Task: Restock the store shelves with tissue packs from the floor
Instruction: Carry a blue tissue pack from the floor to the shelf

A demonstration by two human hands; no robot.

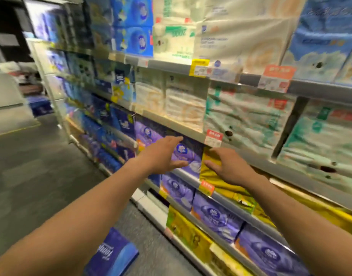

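A purple tissue pack (188, 154) stands on a middle shelf (183, 173) between my two hands. My left hand (163, 154) reaches toward its left side with fingers straight and thumb spread, at or just in front of the pack. My right hand (229, 166) lies with straight fingers on a yellow tissue pack (211, 176) just right of the purple one. Neither hand curls round anything. A dark blue tissue pack (113, 255) lies on the floor below my left forearm.
Shelves run from near right to far left, packed with white, green, blue, purple and yellow tissue packs. Price tags (213, 138) hang on the shelf edges. The grey aisle floor (32, 166) opens to the left. More blue packs (40, 106) sit far down the aisle.
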